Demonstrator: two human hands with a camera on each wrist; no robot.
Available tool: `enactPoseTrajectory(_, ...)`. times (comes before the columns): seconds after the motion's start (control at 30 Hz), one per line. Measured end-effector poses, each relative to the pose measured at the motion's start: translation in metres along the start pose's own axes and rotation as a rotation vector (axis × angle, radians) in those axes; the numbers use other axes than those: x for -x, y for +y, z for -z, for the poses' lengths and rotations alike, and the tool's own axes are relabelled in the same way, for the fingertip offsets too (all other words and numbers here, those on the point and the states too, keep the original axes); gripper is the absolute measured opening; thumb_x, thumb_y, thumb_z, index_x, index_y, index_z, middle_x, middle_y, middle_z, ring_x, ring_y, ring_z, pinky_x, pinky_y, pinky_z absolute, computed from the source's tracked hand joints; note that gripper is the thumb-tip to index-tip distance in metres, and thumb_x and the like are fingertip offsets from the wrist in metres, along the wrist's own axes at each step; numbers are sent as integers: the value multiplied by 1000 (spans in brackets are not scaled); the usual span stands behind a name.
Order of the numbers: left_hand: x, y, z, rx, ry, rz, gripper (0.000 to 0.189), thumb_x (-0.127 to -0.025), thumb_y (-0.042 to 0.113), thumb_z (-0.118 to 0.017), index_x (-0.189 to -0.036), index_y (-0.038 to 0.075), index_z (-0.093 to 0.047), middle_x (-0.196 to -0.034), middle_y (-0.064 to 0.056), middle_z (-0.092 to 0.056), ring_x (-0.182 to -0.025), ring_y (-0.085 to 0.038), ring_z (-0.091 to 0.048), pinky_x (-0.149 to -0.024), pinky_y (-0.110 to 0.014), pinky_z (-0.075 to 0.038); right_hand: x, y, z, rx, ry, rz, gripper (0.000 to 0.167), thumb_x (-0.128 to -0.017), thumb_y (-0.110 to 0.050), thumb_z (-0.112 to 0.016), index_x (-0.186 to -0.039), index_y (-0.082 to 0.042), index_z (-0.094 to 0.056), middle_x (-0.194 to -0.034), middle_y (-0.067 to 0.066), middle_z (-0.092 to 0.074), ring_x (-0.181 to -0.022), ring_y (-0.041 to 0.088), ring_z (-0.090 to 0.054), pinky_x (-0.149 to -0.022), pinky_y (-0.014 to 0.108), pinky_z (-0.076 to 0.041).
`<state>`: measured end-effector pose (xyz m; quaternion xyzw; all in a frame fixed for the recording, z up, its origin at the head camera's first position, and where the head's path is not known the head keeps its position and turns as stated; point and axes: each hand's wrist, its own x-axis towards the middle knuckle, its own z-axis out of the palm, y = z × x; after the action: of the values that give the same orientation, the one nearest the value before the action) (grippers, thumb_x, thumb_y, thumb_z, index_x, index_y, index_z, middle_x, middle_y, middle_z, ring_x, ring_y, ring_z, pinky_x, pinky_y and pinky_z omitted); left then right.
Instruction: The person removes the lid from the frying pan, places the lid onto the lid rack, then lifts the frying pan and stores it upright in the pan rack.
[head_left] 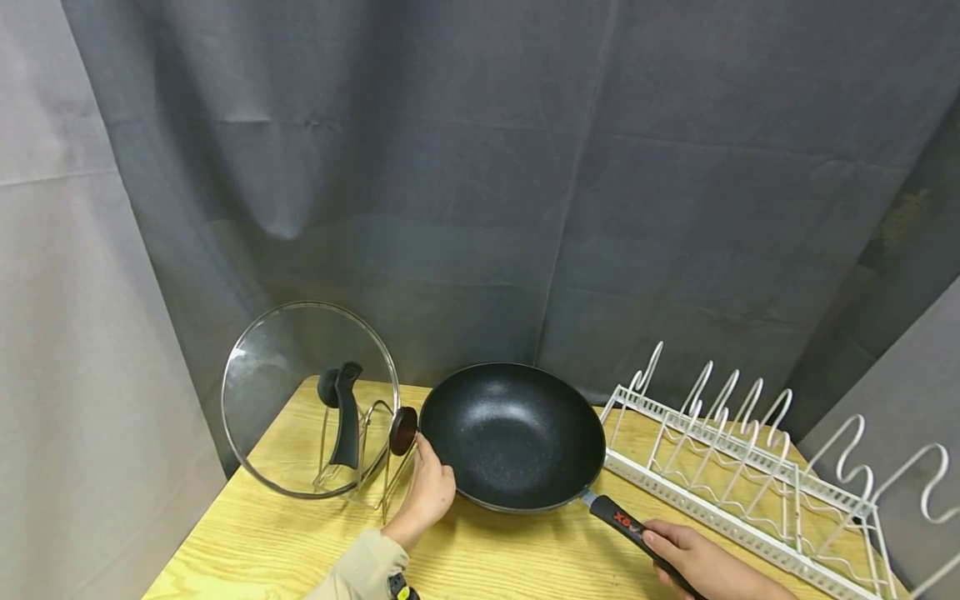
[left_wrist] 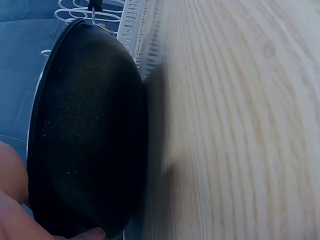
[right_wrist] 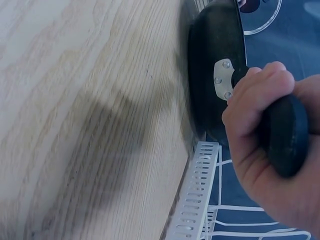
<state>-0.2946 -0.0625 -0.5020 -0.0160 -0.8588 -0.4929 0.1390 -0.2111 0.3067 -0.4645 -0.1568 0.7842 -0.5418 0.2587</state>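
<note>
A black wok (head_left: 517, 433) sits in the middle of the wooden table, its inside facing up and toward me. My right hand (head_left: 686, 554) grips its black handle (head_left: 618, 518), fingers wrapped round it; the right wrist view shows the handle's end (right_wrist: 290, 135) in the fist. My left hand (head_left: 429, 492) holds the wok's left rim. In the left wrist view, its thumb side is at the rim and a fingertip (left_wrist: 92, 234) lies against the dark outer wall. Close to these fingers is a round dark-brown knob (head_left: 403, 431).
A large glass lid (head_left: 277, 400) stands upright at the left in a thin wire stand (head_left: 386, 475), with a black handle (head_left: 347, 417) showing. A white wire rack (head_left: 720, 492) runs along the right side, close to the wok. Grey curtain (head_left: 480, 183) hangs behind the table.
</note>
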Motion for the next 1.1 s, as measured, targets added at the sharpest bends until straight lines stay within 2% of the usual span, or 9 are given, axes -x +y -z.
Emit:
enactPoseTrajectory(0.2, -1, -3, -1, -45, 11, -3, 69, -85, -3, -46, -139, -21, -7, -144, -41, -12, -135, -45, -18, -111, -51, -18, -1, 1, -2, 28, 11, -11, 40, -103, -27, -37, -112, 11, -47, -68, 3, -52, -47, 9, -40, -42, 20, -33)
enactPoseTrajectory(0.37, 0, -1, -2, -35, 29, -9, 67, -87, -2, -44, -140, -20, -6, -145, -40, -11, -136, -45, -17, -110, -51, -18, -1, -1, -3, 22, 15, -25, 41, -103, -29, -38, -112, 10, -48, -68, 2, -52, -46, 9, -41, -42, 19, -34)
enactPoseTrajectory(0.53, 13, 4, -5, 24, 24, 51, 71, -91, 4, -47, -141, -19, -2, -147, -38, -5, -137, -45, -11, -111, -52, -15, -1, -1, -2, -5, 2, -30, 40, -103, -30, -38, -109, 8, -50, -69, 2, -53, -47, 10, -42, -42, 19, -35)
enactPoseTrajectory(0.67, 23, 9, -9, 103, 18, 95, 78, -90, 6, -51, -141, -18, 4, -148, -37, 0, -138, -45, -8, -111, -53, -13, -1, 2, 2, -48, -49, -22, 40, -104, -29, -36, -107, 9, -49, -71, 3, -54, -52, 9, -44, -44, 18, -37)
enactPoseTrajectory(0.8, 27, 12, -13, 144, 9, 101, 83, -88, 5, -52, -141, -16, 9, -148, -36, 4, -138, -44, -6, -111, -53, -14, -2, 6, 6, -117, -138, 11, 38, -105, -24, -33, -105, 11, -48, -75, 3, -55, -58, 8, -46, -48, 17, -38)
enactPoseTrajectory(0.93, 27, 12, -14, 135, 8, 97, 85, -85, 3, -51, -141, -16, 9, -148, -35, 6, -138, -43, -5, -111, -52, -13, -3, 8, 6, -157, -179, 23, 32, -105, -22, -32, -104, 6, -48, -76, 1, -54, -61, 6, -47, -50, 17, -37)
enactPoseTrajectory(1.1, 23, 10, -11, 114, 13, 82, 85, -83, 2, -52, -141, -17, 7, -148, -37, 3, -138, -43, -7, -111, -52, -13, -6, 9, 1, -175, -182, 43, 34, -105, -21, -33, -106, 10, -46, -74, 1, -52, -61, 6, -45, -49, 18, -34)
